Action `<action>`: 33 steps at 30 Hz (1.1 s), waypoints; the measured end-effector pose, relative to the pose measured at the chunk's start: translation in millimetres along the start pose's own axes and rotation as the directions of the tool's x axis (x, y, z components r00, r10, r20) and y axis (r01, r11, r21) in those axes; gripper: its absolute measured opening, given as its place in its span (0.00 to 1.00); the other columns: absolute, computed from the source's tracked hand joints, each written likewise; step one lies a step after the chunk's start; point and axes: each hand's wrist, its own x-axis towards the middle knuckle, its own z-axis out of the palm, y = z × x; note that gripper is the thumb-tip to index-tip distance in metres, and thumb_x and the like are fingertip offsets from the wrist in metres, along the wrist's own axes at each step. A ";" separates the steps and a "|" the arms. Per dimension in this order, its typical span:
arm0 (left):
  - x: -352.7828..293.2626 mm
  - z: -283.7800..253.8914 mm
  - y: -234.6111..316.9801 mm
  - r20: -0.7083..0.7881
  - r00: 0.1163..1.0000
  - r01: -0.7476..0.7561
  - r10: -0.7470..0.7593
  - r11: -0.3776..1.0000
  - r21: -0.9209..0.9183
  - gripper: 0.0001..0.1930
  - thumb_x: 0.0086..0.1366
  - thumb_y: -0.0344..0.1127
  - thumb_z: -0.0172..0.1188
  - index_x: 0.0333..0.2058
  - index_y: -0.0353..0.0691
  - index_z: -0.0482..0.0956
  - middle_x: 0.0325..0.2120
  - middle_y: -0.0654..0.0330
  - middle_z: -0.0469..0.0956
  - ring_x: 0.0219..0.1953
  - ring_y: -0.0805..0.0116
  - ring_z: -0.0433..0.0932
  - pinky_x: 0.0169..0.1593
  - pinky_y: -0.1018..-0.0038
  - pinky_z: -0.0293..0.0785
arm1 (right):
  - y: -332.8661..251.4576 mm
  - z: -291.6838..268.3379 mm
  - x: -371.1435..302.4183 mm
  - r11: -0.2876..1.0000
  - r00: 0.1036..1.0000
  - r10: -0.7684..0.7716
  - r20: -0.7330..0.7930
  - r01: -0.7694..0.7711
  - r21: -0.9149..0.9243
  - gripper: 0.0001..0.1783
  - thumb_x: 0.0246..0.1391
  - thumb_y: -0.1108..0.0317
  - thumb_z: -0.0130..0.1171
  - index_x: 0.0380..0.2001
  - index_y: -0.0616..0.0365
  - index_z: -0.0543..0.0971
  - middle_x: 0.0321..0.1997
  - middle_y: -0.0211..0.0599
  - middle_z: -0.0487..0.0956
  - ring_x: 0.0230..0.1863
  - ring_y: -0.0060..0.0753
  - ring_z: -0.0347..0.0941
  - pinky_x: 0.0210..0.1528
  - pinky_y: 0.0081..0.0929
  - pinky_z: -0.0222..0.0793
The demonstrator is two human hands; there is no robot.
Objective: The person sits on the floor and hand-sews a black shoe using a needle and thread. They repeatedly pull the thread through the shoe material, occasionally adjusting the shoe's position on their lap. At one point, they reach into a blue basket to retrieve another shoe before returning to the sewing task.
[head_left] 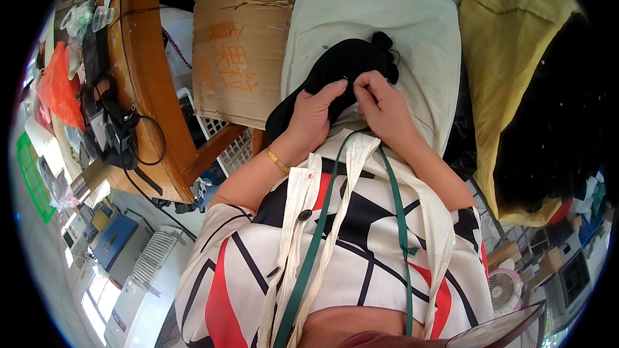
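While left fingers [331,93] clamp black cloth [348,57], rounded, bunched at tip, right fingers [373,80] pinch together, contents unclear.

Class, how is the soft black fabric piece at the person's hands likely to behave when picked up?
The soft black fabric piece would probably sag, since it lies in a loose curve on the white cloth. It may be light, as it looks like mere cloth. It seems unlikely to roll, being spread out.
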 end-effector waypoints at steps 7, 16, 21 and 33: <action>-2.2 -1.5 -6.1 0.050 0.998 -0.051 0.046 0.994 0.102 0.08 0.63 0.29 0.63 0.41 0.37 0.82 0.36 0.65 0.82 0.39 0.76 0.77 0.47 0.76 0.73 | -20.0 -9.1 10.5 0.972 0.973 0.179 0.146 -0.198 0.127 0.06 0.61 0.72 0.52 0.41 0.56 0.70 0.26 0.33 0.76 0.25 0.21 0.73 0.25 0.23 0.70; -12.9 4.5 -7.7 0.167 0.983 -0.145 0.081 0.897 0.417 0.07 0.64 0.30 0.62 0.39 0.34 0.82 0.34 0.66 0.81 0.35 0.80 0.75 0.40 0.79 0.72 | -26.8 -27.7 6.2 0.890 0.951 -0.308 0.007 0.291 -0.351 0.05 0.55 0.66 0.59 0.34 0.54 0.77 0.32 0.39 0.76 0.29 0.46 0.75 0.32 0.37 0.71; 3.0 -7.8 -5.3 0.277 0.948 -0.306 0.154 0.674 0.673 0.10 0.62 0.33 0.66 0.33 0.30 0.80 0.24 0.65 0.79 0.27 0.80 0.72 0.31 0.78 0.69 | -10.3 -19.8 11.9 0.959 0.980 -0.163 -0.113 0.184 0.214 0.07 0.61 0.64 0.58 0.34 0.55 0.74 0.34 0.33 0.78 0.25 0.27 0.76 0.26 0.26 0.70; 45.2 61.1 94.8 0.733 0.680 -0.726 -0.028 -0.168 0.667 0.15 0.53 0.32 0.73 0.25 0.31 0.74 0.22 0.52 0.72 0.23 0.65 0.67 0.29 0.70 0.66 | -5.0 -156.8 -4.2 0.282 0.967 -0.020 -0.255 0.251 0.926 0.07 0.64 0.68 0.52 0.30 0.54 0.70 0.19 0.25 0.66 0.21 0.24 0.66 0.39 0.36 0.79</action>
